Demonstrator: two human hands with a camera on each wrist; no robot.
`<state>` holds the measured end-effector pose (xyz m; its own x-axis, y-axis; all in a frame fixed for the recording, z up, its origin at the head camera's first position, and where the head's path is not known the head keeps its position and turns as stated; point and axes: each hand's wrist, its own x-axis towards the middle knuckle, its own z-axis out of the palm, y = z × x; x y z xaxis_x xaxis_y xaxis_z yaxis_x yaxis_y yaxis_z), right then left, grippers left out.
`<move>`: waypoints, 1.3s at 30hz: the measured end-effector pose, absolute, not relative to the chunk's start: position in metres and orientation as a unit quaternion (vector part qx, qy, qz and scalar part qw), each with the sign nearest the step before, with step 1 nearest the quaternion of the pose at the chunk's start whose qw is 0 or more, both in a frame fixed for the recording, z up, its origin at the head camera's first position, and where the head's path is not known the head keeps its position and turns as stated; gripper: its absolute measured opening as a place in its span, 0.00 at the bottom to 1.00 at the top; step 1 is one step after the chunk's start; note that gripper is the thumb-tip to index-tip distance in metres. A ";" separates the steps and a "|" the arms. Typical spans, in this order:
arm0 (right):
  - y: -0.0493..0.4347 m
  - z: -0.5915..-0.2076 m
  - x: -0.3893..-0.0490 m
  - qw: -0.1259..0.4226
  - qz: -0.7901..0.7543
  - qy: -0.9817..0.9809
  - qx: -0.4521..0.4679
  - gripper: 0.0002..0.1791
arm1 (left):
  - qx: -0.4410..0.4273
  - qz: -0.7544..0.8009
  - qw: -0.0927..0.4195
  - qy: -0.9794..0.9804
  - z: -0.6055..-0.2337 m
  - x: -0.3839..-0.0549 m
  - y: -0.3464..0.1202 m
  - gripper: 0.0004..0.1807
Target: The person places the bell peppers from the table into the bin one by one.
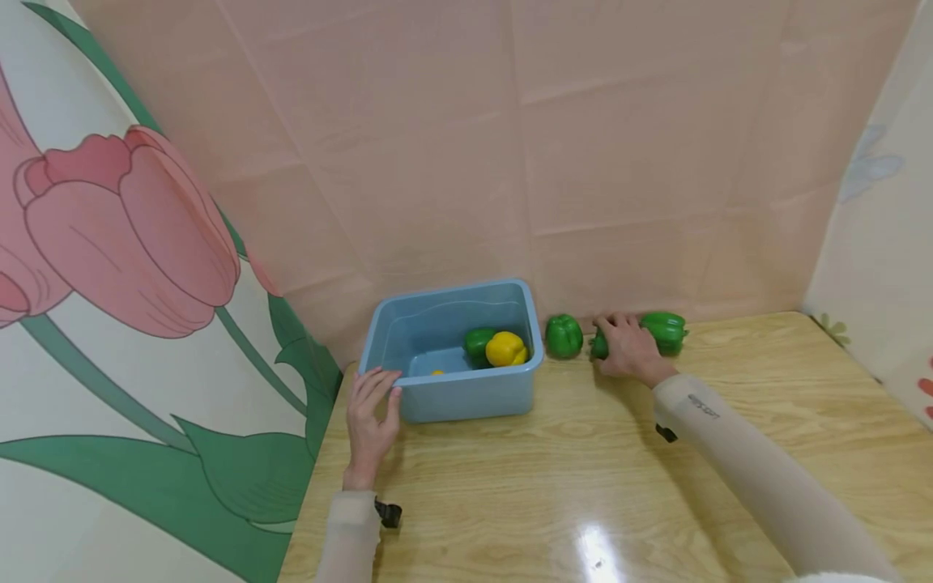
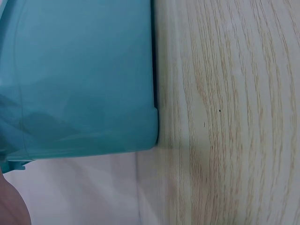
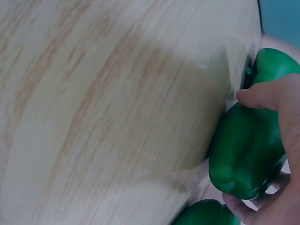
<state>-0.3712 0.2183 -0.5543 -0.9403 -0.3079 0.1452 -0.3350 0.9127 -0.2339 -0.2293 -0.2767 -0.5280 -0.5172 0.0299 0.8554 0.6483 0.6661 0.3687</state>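
Note:
My left hand (image 1: 370, 429) holds a blue plastic bin (image 1: 466, 397) at its near left corner, fingers over the rim and thumb at the outer wall. In the left wrist view the bin's wall (image 2: 84, 84) fills the left side. A yellow bell pepper (image 1: 506, 349) and a green one (image 1: 477, 344) lie inside the bin; the front wall mostly hides a small yellow patch. With thumb and fingers around it, my right hand (image 1: 628, 348) grips a green bell pepper (image 3: 248, 145) against the back of the table. Green peppers lie on either side of it.
One green bell pepper (image 1: 564, 336) sits between the bin and my right hand, another (image 1: 665, 330) to that hand's right. A pinkish cloth (image 1: 437, 162) hangs behind the wooden table (image 1: 510, 486). Flower-painted walls (image 1: 182, 364) stand at both sides.

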 end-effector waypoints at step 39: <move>0.224 -0.562 -0.375 0.021 0.200 -0.971 0.129 0.44 | -0.211 -0.346 0.446 -0.798 -0.532 -0.231 -0.279 0.17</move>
<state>-0.3752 0.2241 -0.5615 -0.9661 -0.2415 0.0916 -0.2580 0.8866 -0.3839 -0.2306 -0.2785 -0.5317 -0.5132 0.0285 0.8578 0.6455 0.6715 0.3639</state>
